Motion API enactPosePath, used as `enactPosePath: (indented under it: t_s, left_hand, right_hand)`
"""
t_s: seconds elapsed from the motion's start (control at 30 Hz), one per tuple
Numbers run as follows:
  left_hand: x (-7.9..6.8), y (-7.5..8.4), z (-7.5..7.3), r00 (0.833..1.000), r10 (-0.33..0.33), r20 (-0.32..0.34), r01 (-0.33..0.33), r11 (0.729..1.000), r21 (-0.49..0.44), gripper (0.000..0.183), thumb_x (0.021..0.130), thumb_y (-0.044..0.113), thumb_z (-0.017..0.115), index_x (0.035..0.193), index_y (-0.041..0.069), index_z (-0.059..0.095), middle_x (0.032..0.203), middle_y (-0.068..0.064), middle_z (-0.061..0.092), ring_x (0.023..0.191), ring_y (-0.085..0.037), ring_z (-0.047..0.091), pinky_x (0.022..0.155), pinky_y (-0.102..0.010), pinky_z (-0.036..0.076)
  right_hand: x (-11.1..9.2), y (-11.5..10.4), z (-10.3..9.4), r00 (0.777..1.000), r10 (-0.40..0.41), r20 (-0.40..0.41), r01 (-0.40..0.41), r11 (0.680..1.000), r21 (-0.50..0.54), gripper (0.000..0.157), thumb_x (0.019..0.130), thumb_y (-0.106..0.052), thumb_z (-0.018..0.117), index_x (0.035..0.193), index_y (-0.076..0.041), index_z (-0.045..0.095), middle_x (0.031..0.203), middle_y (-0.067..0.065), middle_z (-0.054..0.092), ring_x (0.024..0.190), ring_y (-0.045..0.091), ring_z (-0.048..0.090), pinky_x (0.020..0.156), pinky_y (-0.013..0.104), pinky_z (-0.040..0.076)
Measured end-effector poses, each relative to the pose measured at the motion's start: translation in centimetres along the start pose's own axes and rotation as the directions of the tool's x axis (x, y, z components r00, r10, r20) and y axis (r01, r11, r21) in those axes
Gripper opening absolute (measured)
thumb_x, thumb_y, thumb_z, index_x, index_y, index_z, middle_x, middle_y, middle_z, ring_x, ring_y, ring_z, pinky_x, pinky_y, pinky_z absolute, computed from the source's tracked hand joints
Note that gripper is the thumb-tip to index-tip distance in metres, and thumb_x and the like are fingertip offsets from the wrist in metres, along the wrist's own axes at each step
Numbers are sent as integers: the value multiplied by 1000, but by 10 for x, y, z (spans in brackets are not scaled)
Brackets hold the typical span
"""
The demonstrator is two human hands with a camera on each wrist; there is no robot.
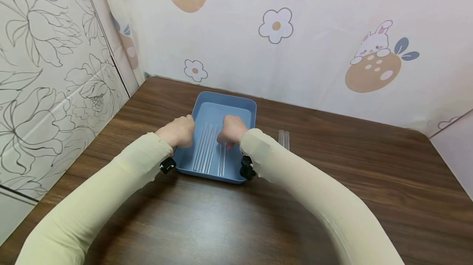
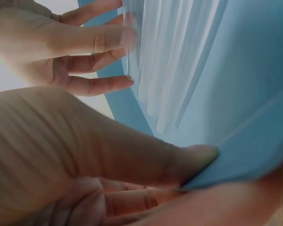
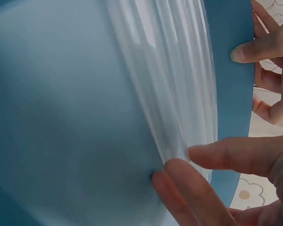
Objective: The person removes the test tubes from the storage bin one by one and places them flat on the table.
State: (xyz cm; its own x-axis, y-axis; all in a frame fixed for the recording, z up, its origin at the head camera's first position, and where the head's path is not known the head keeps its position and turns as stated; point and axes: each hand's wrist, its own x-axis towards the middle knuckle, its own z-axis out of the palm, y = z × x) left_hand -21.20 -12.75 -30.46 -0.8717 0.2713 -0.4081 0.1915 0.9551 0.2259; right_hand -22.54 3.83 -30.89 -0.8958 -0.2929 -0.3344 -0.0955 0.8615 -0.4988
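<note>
My left hand grips the left wall of a shallow blue tray, its thumb lying over the inside of the rim. Several clear tubes lie side by side in the tray, running lengthwise. Over the tray's middle, my right hand pinches a clear tube near one end between thumb and fingers. In the head view that hand hides the tube's far end, while the near part shows below it, slightly apart from the others.
A pair of clear tubes lies on the brown wooden table to the right of the tray, partly behind my right sleeve. A patterned curtain hangs behind the table, and a flower-patterned panel stands at left.
</note>
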Motion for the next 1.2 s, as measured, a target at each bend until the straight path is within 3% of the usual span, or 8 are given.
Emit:
enactPosePath:
  t_s: [0.27, 0.6, 0.67, 0.77, 0.83, 0.9, 1.0, 1.2]
  left_hand:
    - [0, 1, -1, 1000, -2, 2, 2, 1000, -1, 66, 89, 0, 48, 142, -20, 16, 99, -31, 59, 66, -24, 56, 54, -29, 44]
    - [-1, 1, -1, 1000, -7, -8, 7, 1000, -5, 66, 89, 1, 49, 143, -20, 16, 112, -35, 56, 76, -28, 60, 60, -32, 48]
    - [-1, 1, 0, 1000, -4, -14, 3, 1000, -2, 65, 89, 1, 49, 142, -20, 18, 110, -33, 57, 77, -28, 59, 60, -33, 48]
    - [-1, 2, 0, 1000, -1, -22, 1, 1000, 3, 64, 88, 1, 50, 141, -20, 20, 109, -33, 58, 77, -28, 59, 61, -33, 49]
    - [0, 2, 1, 1000, 0, -24, 0, 1000, 4, 64, 88, 2, 50, 141, -20, 20, 110, -33, 57, 78, -28, 60, 62, -33, 50]
    - [0, 2, 1, 1000, 2, -25, -2, 1000, 6, 64, 88, 2, 50, 141, -20, 20, 111, -34, 57, 78, -29, 60, 62, -33, 50]
    - [-1, 2, 1, 1000, -2, -25, 2, 1000, 5, 65, 88, 2, 50, 141, -20, 19, 111, -33, 57, 79, -29, 59, 62, -33, 49]
    - [-1, 2, 0, 1000, -8, -17, 8, 1000, 4, 64, 90, 2, 48, 142, -20, 18, 112, -33, 57, 80, -28, 58, 61, -33, 47]
  right_hand:
    - [-1, 0, 0, 1000, 16, 2, -16, 1000, -11, 38, 80, 2, 54, 48, -13, 38, 44, 6, 53, 42, 18, 59, 42, 23, 36]
    - [2, 3, 1, 1000, 19, 7, -19, 999, -41, 41, 81, -2, 60, 49, -14, 38, 45, 7, 53, 45, 20, 61, 44, 22, 41]
    - [2, 3, 1, 1000, 19, 0, -19, 999, -41, 34, 81, -2, 60, 53, -12, 42, 47, 6, 52, 45, 19, 61, 44, 22, 42]
    - [-2, 3, -2, 1000, 17, -17, -17, 999, -29, 2, 81, -2, 59, 80, -1, 60, 66, 9, 60, 47, 18, 63, 48, 22, 47]
    - [-5, 3, -6, 999, 20, -28, -21, 1000, -16, 30, 81, -4, 59, 110, 4, 60, 93, 16, 66, 51, 19, 65, 53, 23, 51]
    - [-8, 2, -11, 999, 25, -35, -25, 1000, -3, 52, 82, -5, 60, 132, 5, 50, 119, 21, 61, 55, 20, 67, 59, 24, 54]
    - [-10, 3, -16, 999, 32, -36, -31, 999, 9, 60, 82, -7, 60, 139, 4, 44, 136, 23, 52, 60, 22, 69, 68, 27, 57]
    - [-14, 3, -25, 998, 37, -58, -35, 999, 23, 59, 82, -9, 63, 137, 4, 46, 135, 23, 53, 60, 19, 70, 71, 28, 58]
